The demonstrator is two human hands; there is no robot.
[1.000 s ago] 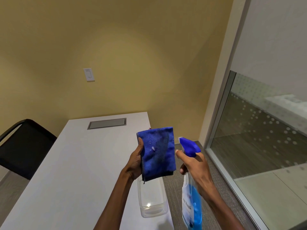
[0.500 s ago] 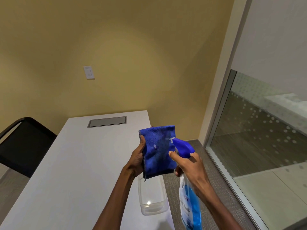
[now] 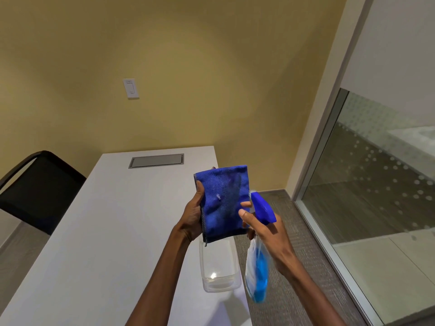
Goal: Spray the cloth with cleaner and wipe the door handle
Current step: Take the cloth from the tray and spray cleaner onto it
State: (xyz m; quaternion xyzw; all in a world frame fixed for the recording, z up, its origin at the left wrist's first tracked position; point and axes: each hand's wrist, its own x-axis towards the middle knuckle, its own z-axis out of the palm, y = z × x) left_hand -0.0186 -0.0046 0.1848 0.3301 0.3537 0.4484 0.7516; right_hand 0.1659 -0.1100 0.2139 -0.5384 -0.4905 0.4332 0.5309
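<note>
Closest to the camera, the right hand (image 3: 266,228) is wrapped around the neck of the spray bottle (image 3: 257,271), with a finger across the trigger under its blue spray head (image 3: 262,208). Over the last second the bottle has come in from just beside the cloth until the nozzle sits at the cloth's right edge, and its lower body has swung and now blurs. That looks like a squeeze in progress or just finished.

The left hand (image 3: 194,214) is closed on the folded blue cloth (image 3: 223,203), thumb on the near face and fingers behind, holding it upright and facing the nozzle. A darker patch runs down the middle of the cloth and a small pale fleck sits near its centre, so I judge that cleaner has already landed there. The spraying half seems nearly done. The door handle is not in view, and wiping has not begun.

Below the cloth, a clear plastic container (image 3: 220,267) rests at the right edge of the white surface (image 3: 98,231). Farther along the surface, a grey cable hatch (image 3: 156,160) lies flush near its far end. A black chair (image 3: 40,191) stands at the left side. Behind is a yellow wall with 1 white light switch (image 3: 130,88), and to the right a glass partition (image 3: 376,172) dotted with frosted spots rises from grey carpet (image 3: 282,231).
</note>
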